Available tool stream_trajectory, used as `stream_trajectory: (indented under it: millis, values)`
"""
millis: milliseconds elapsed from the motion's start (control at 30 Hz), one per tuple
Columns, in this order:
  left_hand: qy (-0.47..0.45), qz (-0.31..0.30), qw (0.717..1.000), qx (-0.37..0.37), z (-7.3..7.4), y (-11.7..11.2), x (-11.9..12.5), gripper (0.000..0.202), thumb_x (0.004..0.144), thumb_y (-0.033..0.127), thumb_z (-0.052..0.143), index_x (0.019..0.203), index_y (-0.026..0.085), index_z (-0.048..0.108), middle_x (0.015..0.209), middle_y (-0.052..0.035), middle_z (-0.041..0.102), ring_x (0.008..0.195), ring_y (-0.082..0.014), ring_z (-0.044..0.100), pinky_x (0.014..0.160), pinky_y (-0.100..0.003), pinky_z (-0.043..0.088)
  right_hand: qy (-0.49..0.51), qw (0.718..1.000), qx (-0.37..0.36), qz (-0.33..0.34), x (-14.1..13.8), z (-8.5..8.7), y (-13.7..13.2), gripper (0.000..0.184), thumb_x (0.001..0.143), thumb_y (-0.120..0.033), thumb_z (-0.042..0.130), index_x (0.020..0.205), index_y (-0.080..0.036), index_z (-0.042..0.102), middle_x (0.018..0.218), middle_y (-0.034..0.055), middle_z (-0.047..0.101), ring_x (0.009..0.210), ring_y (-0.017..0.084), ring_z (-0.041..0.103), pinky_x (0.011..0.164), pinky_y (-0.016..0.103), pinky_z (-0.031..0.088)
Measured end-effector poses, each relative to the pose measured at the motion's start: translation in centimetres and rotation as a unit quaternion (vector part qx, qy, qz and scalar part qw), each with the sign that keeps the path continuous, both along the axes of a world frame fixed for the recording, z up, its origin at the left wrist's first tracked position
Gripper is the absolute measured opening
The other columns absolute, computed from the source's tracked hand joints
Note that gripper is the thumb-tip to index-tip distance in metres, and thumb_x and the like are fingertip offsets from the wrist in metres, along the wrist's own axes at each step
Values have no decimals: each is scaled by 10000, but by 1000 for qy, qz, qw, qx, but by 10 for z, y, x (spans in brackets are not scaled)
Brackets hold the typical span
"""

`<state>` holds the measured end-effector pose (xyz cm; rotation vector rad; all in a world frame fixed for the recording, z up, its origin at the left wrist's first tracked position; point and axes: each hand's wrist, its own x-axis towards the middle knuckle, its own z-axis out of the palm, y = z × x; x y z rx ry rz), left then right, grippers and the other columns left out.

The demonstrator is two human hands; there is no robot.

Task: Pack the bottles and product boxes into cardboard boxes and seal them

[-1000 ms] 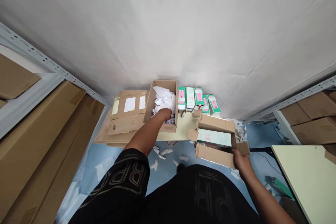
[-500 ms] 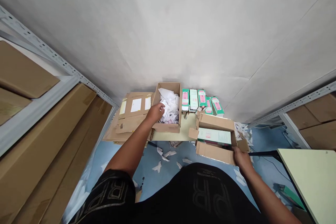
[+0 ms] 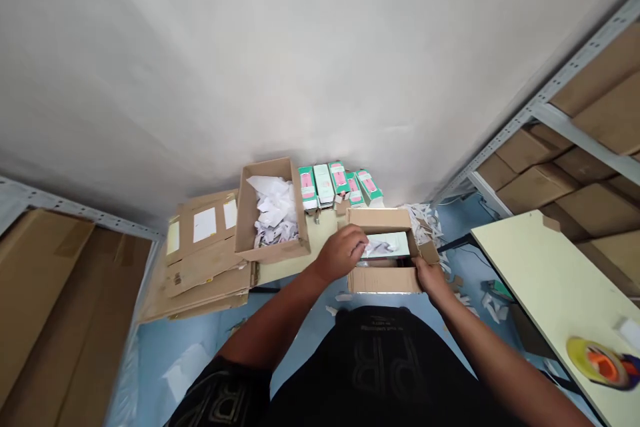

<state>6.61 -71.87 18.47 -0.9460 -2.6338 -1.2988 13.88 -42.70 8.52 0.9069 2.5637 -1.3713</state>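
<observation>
My left hand (image 3: 345,252) is closed on a piece of crumpled white paper (image 3: 380,247) over the open cardboard box (image 3: 385,279). A pale green and white product box (image 3: 399,243) lies inside that carton, partly covered by the paper. With its fingers on the carton's right end, my right hand (image 3: 431,278) grips the wall or flap there. To the left stands a taller open cardboard box (image 3: 273,253) filled with crumpled and shredded white paper (image 3: 276,210).
Several green and pink product boxes (image 3: 340,179) stand against the wall. Flattened cardboard (image 3: 200,253) is stacked at left. Shredded paper (image 3: 425,221) lies beyond the carton. Tape rolls (image 3: 600,363) sit on the side table (image 3: 555,280). Shelves hold cartons on both sides.
My left hand has left the paper-filled box and moved right to the carton, bringing white paper. My right hand stays at the carton's right end. The view has turned right.
</observation>
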Motion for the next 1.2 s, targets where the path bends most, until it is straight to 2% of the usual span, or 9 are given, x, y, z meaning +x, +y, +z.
stream_trajectory:
  millis: [200, 300, 433, 533, 633, 767, 867, 1033, 1200]
  values:
    - [42, -95, 978, -183, -26, 85, -4, 220, 857, 111, 556, 932, 212, 737, 1046, -116, 687, 1082, -291, 588, 989, -474, 462, -6, 997, -46, -60, 27, 4, 56, 546, 821, -470, 519, 1229, -165, 716, 1271, 135, 731, 1188, 323, 663, 895, 350, 535]
    - [53, -100, 981, -157, -18, 126, -2, 273, 811, 96, 559, 966, 222, 744, 1073, -100, 692, 1120, -291, 583, 1035, -490, 442, -11, 992, -77, -101, 42, 3, 98, 543, 821, -464, 525, 1222, -154, 721, 1242, 142, 741, 1165, 324, 672, 881, 360, 539]
    - [57, -28, 993, -100, -16, 184, 8, 271, 825, 128, 565, 1021, 235, 718, 1135, -97, 674, 1201, -299, 566, 1114, -511, 411, -4, 982, -113, -154, 68, 0, 167, 529, 827, -459, 534, 1232, -175, 723, 1226, 124, 749, 1123, 319, 694, 809, 352, 555]
    - [46, 46, 996, -66, -33, 234, 17, 313, 866, 218, 616, 1175, 226, 664, 1320, -136, 593, 1340, -331, 489, 1164, -533, 376, -16, 974, -115, -194, 90, -2, 224, 512, 840, -467, 523, 1196, -169, 741, 1212, 132, 754, 1102, 322, 705, 777, 345, 562]
    - [-78, 61, 995, -25, -54, 292, 20, 598, 880, 331, 669, 1437, 220, 479, 1465, -166, 499, 1362, -322, 506, 1097, -495, 461, -20, 970, -98, -222, 110, -2, 274, 501, 849, -462, 519, 1162, -151, 755, 1203, 151, 756, 1137, 323, 697, 828, 344, 561]
    - [-273, -5, 962, -20, -72, 374, 14, 800, 868, 427, 704, 1547, 213, 337, 1454, -165, 560, 1244, -281, 625, 1006, -410, 527, -40, 961, -91, -258, 130, -2, 321, 535, 855, -497, 510, 1175, -141, 750, 1231, 173, 743, 1179, 324, 686, 871, 359, 562]
    - [-286, -30, 957, -25, -76, 428, 4, 765, 875, 370, 677, 1551, 220, 353, 1424, -137, 610, 1224, -269, 648, 1056, -410, 499, -45, 951, -99, -289, 137, -7, 343, 580, 855, -524, 501, 1187, -113, 740, 1232, 200, 736, 1183, 335, 687, 883, 380, 564]
    - [-309, -90, 946, 43, -91, 502, -20, 926, 860, 244, 629, 1633, 255, 121, 1409, -114, 640, 1191, -216, 681, 1051, -380, 510, -49, 938, -85, -332, 140, -26, 369, 596, 885, -562, 449, 1170, -128, 743, 1177, 194, 755, 1193, 323, 686, 924, 391, 555]
    - [-345, -203, 916, -11, -115, 560, -52, 751, 883, 294, 620, 1573, 220, 332, 1488, -123, 587, 1292, -232, 628, 1108, -398, 485, -94, 913, -73, -391, 135, -42, 391, 625, 914, -581, 392, 1116, -111, 750, 1121, 222, 757, 1167, 337, 696, 934, 405, 542]
